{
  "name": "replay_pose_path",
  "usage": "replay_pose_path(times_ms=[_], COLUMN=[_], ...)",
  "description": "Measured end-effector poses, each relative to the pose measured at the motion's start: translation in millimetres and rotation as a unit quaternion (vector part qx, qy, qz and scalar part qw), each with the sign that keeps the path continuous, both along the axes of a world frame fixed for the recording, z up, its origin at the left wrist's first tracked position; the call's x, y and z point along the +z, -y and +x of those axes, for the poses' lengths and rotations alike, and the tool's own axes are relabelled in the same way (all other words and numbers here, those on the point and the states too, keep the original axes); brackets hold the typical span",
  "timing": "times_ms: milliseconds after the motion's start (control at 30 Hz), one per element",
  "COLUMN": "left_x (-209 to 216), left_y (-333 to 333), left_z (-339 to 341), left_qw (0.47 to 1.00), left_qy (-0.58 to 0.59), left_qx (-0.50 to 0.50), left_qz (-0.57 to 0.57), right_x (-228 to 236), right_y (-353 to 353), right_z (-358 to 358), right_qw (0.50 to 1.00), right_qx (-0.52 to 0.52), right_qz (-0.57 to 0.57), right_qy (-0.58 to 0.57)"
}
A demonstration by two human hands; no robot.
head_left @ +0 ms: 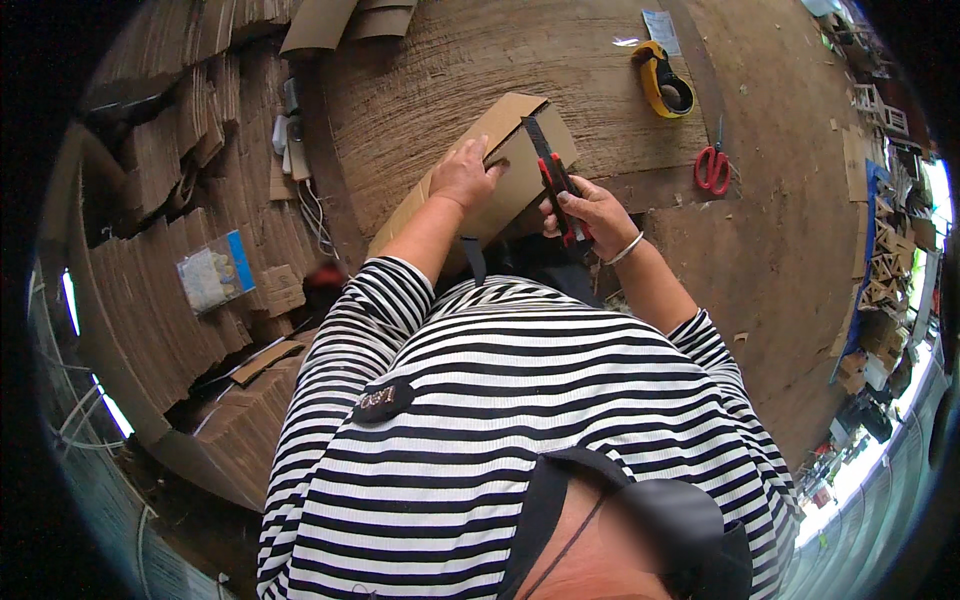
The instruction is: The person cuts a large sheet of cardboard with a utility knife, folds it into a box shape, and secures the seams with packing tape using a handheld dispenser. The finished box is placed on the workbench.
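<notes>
A brown cardboard box (518,190) lies slantwise in front of my body, its far end pointing up and to the right. My left hand (465,178) grips its upper edge, the fingertips bent over the side. In my right hand (597,215) is a black and red utility knife (550,172), its long dark blade out and pointing away from me. The blade's tip is at the far end of the box; whether it touches the cardboard I cannot tell. A short dark strip (474,258) hangs by the near part of the box.
Beyond the box is a worn cardboard-covered surface (430,80). A yellow tape dispenser (655,85) and red-handled scissors (712,170) lie to the right. Stacks of flat cardboard (130,310) crowd the left, with a clear plastic bag (212,275) on them and white cables (315,215) beside.
</notes>
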State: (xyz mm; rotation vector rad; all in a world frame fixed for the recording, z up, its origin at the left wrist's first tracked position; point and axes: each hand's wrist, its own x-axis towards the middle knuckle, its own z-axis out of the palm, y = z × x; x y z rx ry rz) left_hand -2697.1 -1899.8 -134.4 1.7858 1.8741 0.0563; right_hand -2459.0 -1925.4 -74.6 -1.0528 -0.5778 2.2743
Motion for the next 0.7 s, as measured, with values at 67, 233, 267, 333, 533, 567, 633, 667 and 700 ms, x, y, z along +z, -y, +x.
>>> replay_pose_path(times_ms=[67, 233, 267, 333, 533, 567, 633, 667, 700], left_x=[-0.7, -0.7, -1.8, -0.5, -1.5, 0.8, 1.9, 2.2, 1.5], left_y=[-0.5, -2.0, -1.6, -3.1, -1.8, -2.0, -2.2, -2.2, -2.3], left_z=[-0.1, -0.1, -1.1, -0.5, 0.1, 0.8, 1.1, 1.3, 1.9], left_qw=[1.0, 1.0, 1.0, 1.0, 1.0, 1.0, 1.0, 1.0, 1.0], left_qy=[-0.003, -0.001, 0.0, -0.004, -0.005, -0.002, 0.001, 0.003, 0.004], left_qx=[0.001, 0.0, 0.002, -0.006, -0.007, -0.005, 0.001, 0.005, 0.005], left_qz=[-0.007, -0.004, -0.001, -0.006, -0.005, -0.009, -0.015, -0.018, -0.018], right_x=[2.3, 6.0, 6.1, -5.4, -12.4, -8.7, -6.6, -6.9, -8.6], right_y=[-1.2, -4.6, -5.7, -6.1, -11.2, -15.7, -21.4, -23.8, -25.9], right_z=[-0.3, -4.5, -6.1, -1.5, 1.5, 0.7, -0.8, -1.4, -2.0], right_qw=[1.0, 0.987, 0.981, 0.949, 0.676, 0.656, 0.614, 0.595, 0.576], right_qx=[0.012, 0.038, 0.043, 0.049, 0.055, 0.103, 0.163, 0.176, 0.189], right_qz=[0.008, 0.079, 0.09, 0.179, 0.507, 0.494, 0.493, 0.506, 0.518], right_qy=[0.019, 0.133, 0.166, 0.253, 0.532, 0.562, 0.594, 0.599, 0.604])
